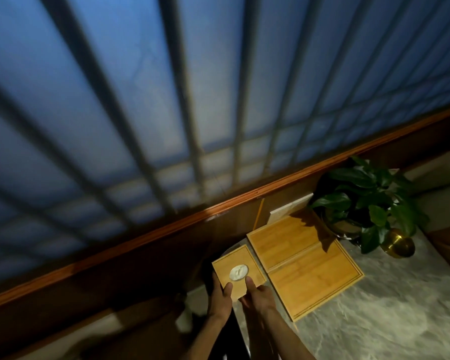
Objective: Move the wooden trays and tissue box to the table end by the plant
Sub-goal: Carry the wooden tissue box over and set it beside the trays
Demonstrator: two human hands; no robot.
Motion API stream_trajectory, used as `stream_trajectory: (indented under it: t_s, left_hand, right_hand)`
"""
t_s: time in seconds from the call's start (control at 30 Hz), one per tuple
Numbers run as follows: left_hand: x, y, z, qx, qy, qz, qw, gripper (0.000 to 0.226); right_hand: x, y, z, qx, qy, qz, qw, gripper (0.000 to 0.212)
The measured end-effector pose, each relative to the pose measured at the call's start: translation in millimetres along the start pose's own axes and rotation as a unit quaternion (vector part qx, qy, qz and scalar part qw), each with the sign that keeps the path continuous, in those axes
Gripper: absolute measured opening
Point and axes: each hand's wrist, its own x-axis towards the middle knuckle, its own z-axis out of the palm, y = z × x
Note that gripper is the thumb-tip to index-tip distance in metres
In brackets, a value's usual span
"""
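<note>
Fingers of both hands grip the tissue box (238, 273), left hand (220, 297) on its near-left edge, right hand (257, 294) with thumb on the lid. It sits just beside two wooden trays (304, 258) on the marbled tabletop (387, 307), near the plant (369, 201).

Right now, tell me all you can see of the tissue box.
The tissue box is square and wooden, light bamboo-coloured, with a raised rim around its top and an oval opening where white tissue shows. It sits level at the table's edge, beside the wooden trays, near the plant. The left hand grips its near left side with the thumb on top; the right hand holds the near right corner, thumb on the lid.
</note>
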Motion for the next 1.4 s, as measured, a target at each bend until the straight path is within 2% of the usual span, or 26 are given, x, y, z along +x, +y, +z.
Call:
stream_trajectory:
  t_s: [0.23, 0.43, 0.53, 0.6, 0.67, 0.73, 0.8, 0.83, 0.9, 0.97, 1.03, 1.2, 1.23, 1.27, 1.33, 1.4]
  left_hand:
    - [40, 33, 1, -0.003, 0.025, 0.005, 1.000, 0.063]
    - [51, 34, 10, 0.016, 0.039, -0.021, 0.999, 0.051]
    - [46, 38, 11, 0.016, 0.035, -0.028, 0.999, 0.048]
    - [42, 43, 5, 0.037, 0.022, -0.030, 0.999, 0.052]
    - [34, 44, -1, 0.067, 0.004, 0.010, 0.998, 0.058]
    - [21, 41, -6, 0.134, 0.042, 0.079, 0.987, 0.062]
    - [10, 29, -7, 0.282, 0.104, 0.184, 0.936, 0.061]
    - [5, 24, -6, 0.358, 0.098, 0.210, 0.904, 0.060]
    - [0, 16, -3, 0.444, 0.015, 0.169, 0.880, 0.061]
    - [2, 11, -5, 0.486, -0.027, 0.133, 0.863, 0.064]
    - [2, 10, -6, 0.508, -0.026, 0.117, 0.853, 0.067]
    - [0, 14, -4, 0.535, -0.018, 0.110, 0.837, 0.068]
    - [1, 15, -6, 0.540, -0.017, 0.114, 0.834, 0.067]
    - [1, 15, -8, 0.536, -0.017, 0.120, 0.836, 0.066]
    - [-2, 13, -13, 0.517, -0.011, 0.136, 0.845, 0.065]
    - [-5, 16, -18, 0.511, -0.011, 0.134, 0.849, 0.066]
  right_hand:
    - [36, -40, 15, -0.038, 0.037, 0.036, 0.998, 0.036]
    - [32, -38, 22, -0.071, 0.096, 0.023, 0.993, 0.051]
    - [28, -42, 24, -0.067, 0.080, 0.035, 0.994, 0.055]
    - [22, -44, 17, -0.066, 0.062, 0.015, 0.996, 0.050]
    - [19, -37, 7, -0.123, 0.059, -0.035, 0.990, 0.048]
    - [13, -22, -2, -0.236, 0.106, -0.071, 0.963, 0.045]
    - [7, -4, -9, -0.346, 0.167, -0.171, 0.907, 0.031]
    - [4, 3, -11, -0.398, 0.167, -0.242, 0.869, 0.031]
    - [3, 14, -15, -0.505, 0.092, -0.342, 0.787, 0.052]
    - [7, 16, -18, -0.589, 0.023, -0.356, 0.725, 0.065]
    - [7, 16, -22, -0.603, 0.008, -0.357, 0.714, 0.075]
    - [1, 7, -21, -0.597, 0.057, -0.396, 0.695, 0.091]
    - [2, 5, -23, -0.594, 0.044, -0.397, 0.699, 0.092]
    - [4, 4, -24, -0.601, 0.028, -0.390, 0.697, 0.091]
    - [7, 4, -27, -0.613, -0.014, -0.335, 0.715, 0.085]
    - [4, -2, -29, -0.629, -0.022, -0.316, 0.710, 0.085]
